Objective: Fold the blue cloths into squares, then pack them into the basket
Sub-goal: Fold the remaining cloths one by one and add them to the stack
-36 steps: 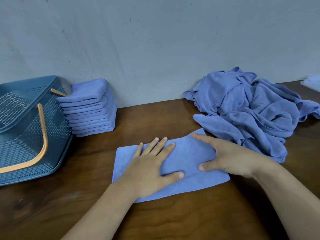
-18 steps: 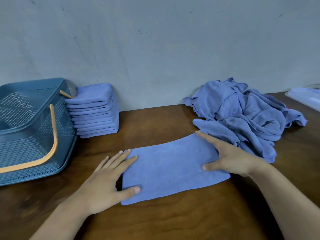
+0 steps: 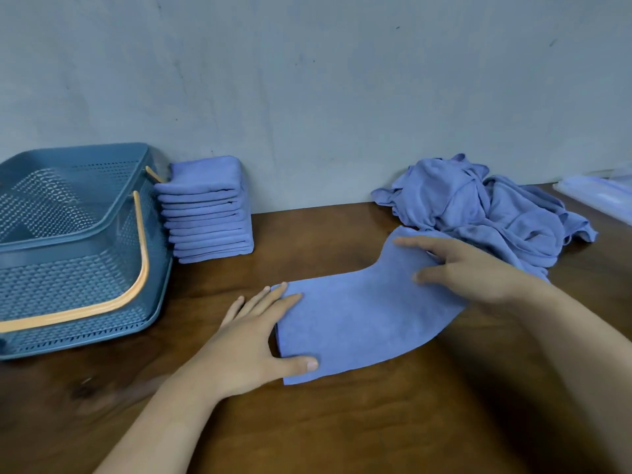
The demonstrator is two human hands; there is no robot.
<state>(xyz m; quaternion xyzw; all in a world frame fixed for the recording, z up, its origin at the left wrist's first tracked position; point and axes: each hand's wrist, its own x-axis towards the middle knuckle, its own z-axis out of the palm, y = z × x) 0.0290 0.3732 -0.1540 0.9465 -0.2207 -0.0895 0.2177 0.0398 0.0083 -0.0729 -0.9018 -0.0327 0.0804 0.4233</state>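
Mid-task — a stack of folded cloths (image 3: 208,213) awaits packing, basket (image 3: 73,248) looks empty, pile (image 3: 478,206) unfolded; left hand (image 3: 253,340) pins and right hand (image 3: 468,268) pinches the half-folded cloth (image 3: 359,323)

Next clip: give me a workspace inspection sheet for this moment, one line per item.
Surface: brown wooden table, bare in front.
Job's things: half-folded cloth flat at centre, right end lifted; stack of folded cloths against the wall beside the basket, which looks empty; pile of unfolded cloths at right.
Clutter: pale flat item at the far right edge, unclear what.
Grippers: left hand flat, thumb on the cloth's left edge; right hand raising the right end, fingers on top.
Cables: nothing seen.
Surroundings: plain grey wall behind.
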